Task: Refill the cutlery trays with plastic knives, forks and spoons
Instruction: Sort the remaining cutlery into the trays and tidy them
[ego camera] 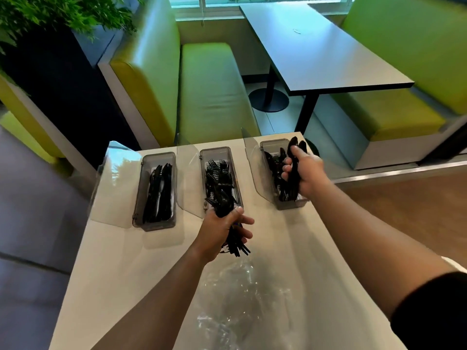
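Note:
Three clear trays stand in a row on the white counter (121,261), their lids tipped open. The left tray (141,188) holds black plastic knives (158,192). The middle tray (236,173) holds black forks (217,176). The right tray (265,147) holds black spoons (274,164). My left hand (219,229) is closed on a bunch of black forks (220,202) just in front of the middle tray. My right hand (307,171) grips a bunch of black spoons (295,145) over the right tray.
A crumpled clear plastic bag (235,296) lies on the counter between my arms. Beyond the counter are a green bench seat (209,92), a dark dining table (323,54) and a second green bench (394,112). A plant (50,11) stands at the far left.

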Tool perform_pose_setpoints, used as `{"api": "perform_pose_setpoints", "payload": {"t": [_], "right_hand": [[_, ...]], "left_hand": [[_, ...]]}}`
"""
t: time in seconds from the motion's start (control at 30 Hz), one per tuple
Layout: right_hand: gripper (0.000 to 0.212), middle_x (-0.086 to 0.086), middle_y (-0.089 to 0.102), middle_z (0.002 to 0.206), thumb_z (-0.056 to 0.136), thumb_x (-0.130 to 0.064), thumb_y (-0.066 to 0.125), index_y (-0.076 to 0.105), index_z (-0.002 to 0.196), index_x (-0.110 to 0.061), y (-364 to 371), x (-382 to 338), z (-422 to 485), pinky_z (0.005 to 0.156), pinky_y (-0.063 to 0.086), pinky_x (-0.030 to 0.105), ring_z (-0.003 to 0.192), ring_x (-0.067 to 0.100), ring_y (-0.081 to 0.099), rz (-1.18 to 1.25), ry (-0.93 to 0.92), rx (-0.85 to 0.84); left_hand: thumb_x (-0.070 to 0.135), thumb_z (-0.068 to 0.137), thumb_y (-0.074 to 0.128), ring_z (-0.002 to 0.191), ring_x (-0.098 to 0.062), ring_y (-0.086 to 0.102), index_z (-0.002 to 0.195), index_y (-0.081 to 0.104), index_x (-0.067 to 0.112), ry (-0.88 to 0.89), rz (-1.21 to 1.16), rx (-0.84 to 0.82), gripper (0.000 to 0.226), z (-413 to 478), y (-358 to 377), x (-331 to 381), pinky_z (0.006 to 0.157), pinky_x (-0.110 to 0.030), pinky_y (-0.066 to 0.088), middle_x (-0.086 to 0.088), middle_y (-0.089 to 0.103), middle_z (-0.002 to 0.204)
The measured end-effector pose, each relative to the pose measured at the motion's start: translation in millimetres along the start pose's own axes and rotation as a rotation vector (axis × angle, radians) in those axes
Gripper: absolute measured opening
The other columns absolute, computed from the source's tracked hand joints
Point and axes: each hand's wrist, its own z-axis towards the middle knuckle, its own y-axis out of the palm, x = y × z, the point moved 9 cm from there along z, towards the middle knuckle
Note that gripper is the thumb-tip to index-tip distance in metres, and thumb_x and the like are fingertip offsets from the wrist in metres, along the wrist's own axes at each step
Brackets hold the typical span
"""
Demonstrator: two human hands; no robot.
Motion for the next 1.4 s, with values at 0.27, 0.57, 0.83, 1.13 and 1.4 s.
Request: {"api": "perform_pose_setpoints", "payload": {"t": [0.27, 0.57, 0.83, 1.13, 1.4], "right_hand": [[0.025, 0.011, 0.060, 0.076, 0.090, 0.005, 0.063, 0.055, 0.114, 0.002, -32.9, 12.4, 81.4, 0.044, 0.049, 0.024, 0.048, 0.012, 0.055, -0.402, 0.138, 0.038], [0.060, 0.021, 0.067, 0.104, 0.088, 0.011, 0.061, 0.042, 0.141, -0.007, -34.0, 37.3, 114.3, 0.062, 0.059, 0.032, 0.069, 0.022, 0.066, -0.521, 0.095, 0.046], [0.066, 0.004, 0.058, 0.122, 0.085, -0.008, 0.075, 0.043, 0.143, -0.013, -36.9, 10.8, 106.9, 0.087, 0.057, 0.040, 0.102, 0.024, 0.065, -0.902, -0.118, 0.086], [0.040, 0.008, 0.070, 0.101, 0.082, -0.004, 0.062, 0.062, 0.122, -0.009, -59.9, -6.8, 75.6, 0.084, 0.057, 0.039, 0.094, 0.028, 0.069, -1.010, -0.256, 0.197], [0.028, 0.007, 0.073, 0.097, 0.092, -0.011, 0.065, 0.067, 0.120, -0.009, -40.5, -5.9, 16.4, 0.081, 0.062, 0.040, 0.087, 0.022, 0.073, -0.761, -0.364, 0.045]], "left_hand": [[0.016, 0.102, 0.058, 0.062, -0.032, 0.069, 0.106, 0.057, -0.009, -0.017, 0.010, 0.056, 0.026, 20.3, -2.5, -11.1, 0.059, -0.041, 0.055, -0.023, 0.074, 0.094], [0.016, 0.102, 0.057, 0.059, -0.031, 0.068, 0.100, 0.062, -0.007, -0.011, 0.009, 0.141, 0.024, 27.8, -12.8, -12.2, 0.057, -0.041, 0.056, -0.023, 0.074, 0.092], [0.015, 0.102, 0.056, 0.060, -0.032, 0.068, 0.099, 0.063, -0.003, 0.003, 0.021, 0.150, 0.019, 24.7, -10.4, -15.0, 0.058, -0.042, 0.055, -0.023, 0.073, 0.092], [0.015, 0.102, 0.057, 0.054, -0.026, 0.065, 0.101, 0.060, -0.007, 0.039, 0.050, 0.088, 0.022, 10.1, -0.5, -5.0, 0.056, -0.040, 0.055, -0.019, 0.072, 0.087], [0.025, 0.087, 0.074, 0.045, -0.017, 0.049, 0.110, 0.056, -0.016, -0.026, -0.006, 0.067, 0.050, -10.8, -0.6, 0.5, 0.046, -0.029, 0.047, -0.009, 0.057, 0.069]]}}
